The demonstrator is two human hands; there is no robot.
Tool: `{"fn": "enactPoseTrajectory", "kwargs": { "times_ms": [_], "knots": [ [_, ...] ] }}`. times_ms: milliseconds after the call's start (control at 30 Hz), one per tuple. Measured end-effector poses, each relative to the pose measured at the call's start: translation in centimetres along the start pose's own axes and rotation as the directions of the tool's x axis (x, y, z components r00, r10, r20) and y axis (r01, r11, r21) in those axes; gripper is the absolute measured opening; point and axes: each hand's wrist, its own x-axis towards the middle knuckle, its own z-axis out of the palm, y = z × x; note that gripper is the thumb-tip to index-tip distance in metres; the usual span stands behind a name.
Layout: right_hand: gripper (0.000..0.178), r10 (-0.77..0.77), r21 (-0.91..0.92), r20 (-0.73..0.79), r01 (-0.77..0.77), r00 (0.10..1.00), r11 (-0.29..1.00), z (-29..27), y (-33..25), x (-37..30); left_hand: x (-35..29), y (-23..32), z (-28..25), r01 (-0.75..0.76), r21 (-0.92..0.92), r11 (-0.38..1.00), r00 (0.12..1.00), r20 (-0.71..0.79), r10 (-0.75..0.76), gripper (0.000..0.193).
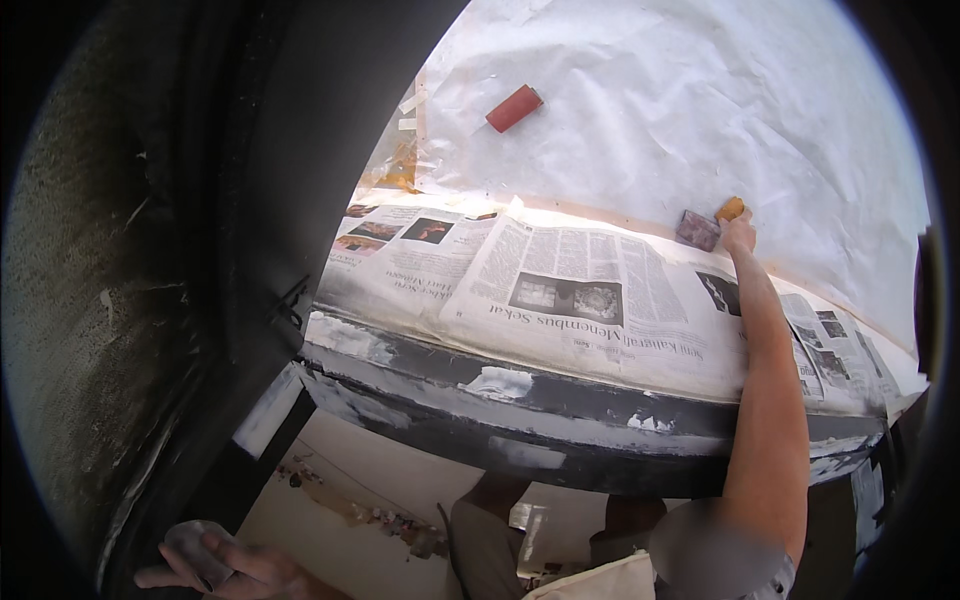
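My right arm stretches over the ledge, and my right hand [738,232] closes its fingers on a small orange-yellow block [731,208] on the white sheet. Just left of those fingers lies a brownish-purple rectangular block [698,230]. Low at the left, my left hand [235,568] grips a bent grey piece of sandpaper [198,556] between thumb and fingers. Farther off on the white sheet rests a red sandpaper-wrapped block [514,108], apart from both hands.
Newspaper [640,270] covers the near strip of the white sheet [640,120]. In front runs a black ledge [420,365] with whitish-grey patches. A large dark panel [250,180] stands at the left. Below the ledge, the pale floor [400,455] has scattered debris.
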Motion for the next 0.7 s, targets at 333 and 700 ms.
{"fn": "enactPoseTrajectory", "kwargs": {
  "times_ms": [333,700],
  "knots": [
    [0.047,-0.289,0.250,-0.038,0.290,0.956,0.924,-5.0,-1.6,2.1,0.0,-1.7,-1.5,-0.047,0.038,0.998,0.982,0.186,0.039,0.051],
    [0.031,-0.781,0.821,0.381,0.207,0.495,0.531,-17.1,-25.2,-26.8,2.1,-0.9,-2.2,-0.303,0.023,0.953,0.910,0.303,0.282,0.041]
  ]
}}
